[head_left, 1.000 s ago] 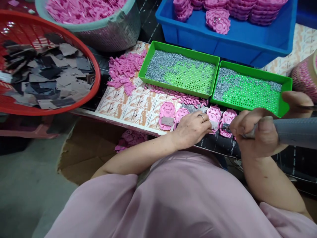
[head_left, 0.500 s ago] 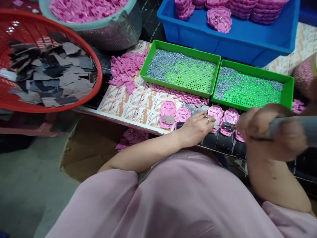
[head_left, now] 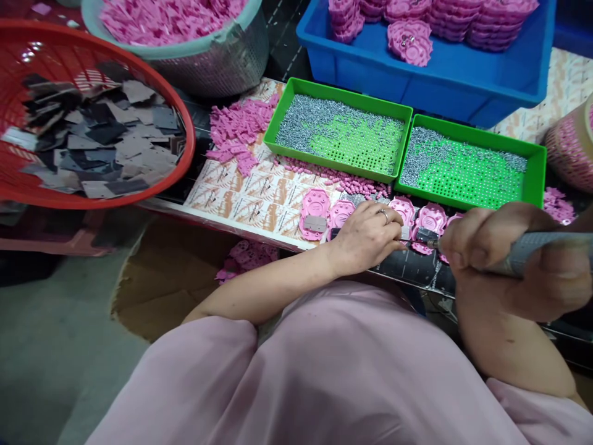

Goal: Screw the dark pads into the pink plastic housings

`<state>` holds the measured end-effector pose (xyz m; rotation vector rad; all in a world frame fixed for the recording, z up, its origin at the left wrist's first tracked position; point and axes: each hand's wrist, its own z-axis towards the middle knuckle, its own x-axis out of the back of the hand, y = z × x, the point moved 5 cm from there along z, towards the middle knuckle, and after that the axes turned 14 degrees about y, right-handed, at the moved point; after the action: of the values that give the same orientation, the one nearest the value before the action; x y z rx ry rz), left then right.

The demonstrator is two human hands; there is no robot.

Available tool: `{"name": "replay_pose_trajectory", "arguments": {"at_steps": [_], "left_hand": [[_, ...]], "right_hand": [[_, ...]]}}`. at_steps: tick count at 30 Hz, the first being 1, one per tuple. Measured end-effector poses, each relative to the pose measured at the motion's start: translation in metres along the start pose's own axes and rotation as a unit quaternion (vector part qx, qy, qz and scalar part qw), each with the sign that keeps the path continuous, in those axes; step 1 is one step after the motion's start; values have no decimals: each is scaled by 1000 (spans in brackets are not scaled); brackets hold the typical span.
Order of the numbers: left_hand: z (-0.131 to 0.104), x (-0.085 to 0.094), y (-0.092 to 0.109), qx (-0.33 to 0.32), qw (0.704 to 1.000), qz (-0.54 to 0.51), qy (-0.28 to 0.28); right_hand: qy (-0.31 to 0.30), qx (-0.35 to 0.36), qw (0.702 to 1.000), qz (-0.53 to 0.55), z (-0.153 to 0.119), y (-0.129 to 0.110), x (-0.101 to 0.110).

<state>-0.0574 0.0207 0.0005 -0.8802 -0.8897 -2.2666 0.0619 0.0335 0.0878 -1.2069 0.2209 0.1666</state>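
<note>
A grey power screwdriver (head_left: 523, 250) is gripped in my right hand (head_left: 504, 253). Its thin bit points left, with the tip at the fingertips of my left hand (head_left: 365, 238). The left fingers are bent and pressed together over a pink plastic casing (head_left: 402, 210); whatever they pinch is too small or hidden to name. Under the bit, another pink casing (head_left: 432, 216) carries a dark plate. To the left, one pink casing (head_left: 315, 204) with a grey plate (head_left: 315, 223) lies in the row, and its neighbour is partly covered by my left hand.
Two green trays (head_left: 337, 165) of screws stand behind the row. Beyond them is a blue bin (head_left: 417, 89) of stacked pink casings. At left are a red basket (head_left: 188, 151) of grey and dark plates and a pale green basket (head_left: 208, 62) of pink pieces. Loose pink pieces (head_left: 243, 127) lie nearby.
The screwdriver and my right hand have shifted slightly, and the bit now reaches lower beside my left fingertips. My left hand has turned a little and stays over the same casing.
</note>
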Motion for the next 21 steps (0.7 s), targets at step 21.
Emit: {"name": "replay_pose_trajectory", "arguments": {"at_steps": [21], "left_hand": [[-2,3,8,-75,993,93,25]], "right_hand": [[-10,-8,1000,10,-4,-2,-6]]}}
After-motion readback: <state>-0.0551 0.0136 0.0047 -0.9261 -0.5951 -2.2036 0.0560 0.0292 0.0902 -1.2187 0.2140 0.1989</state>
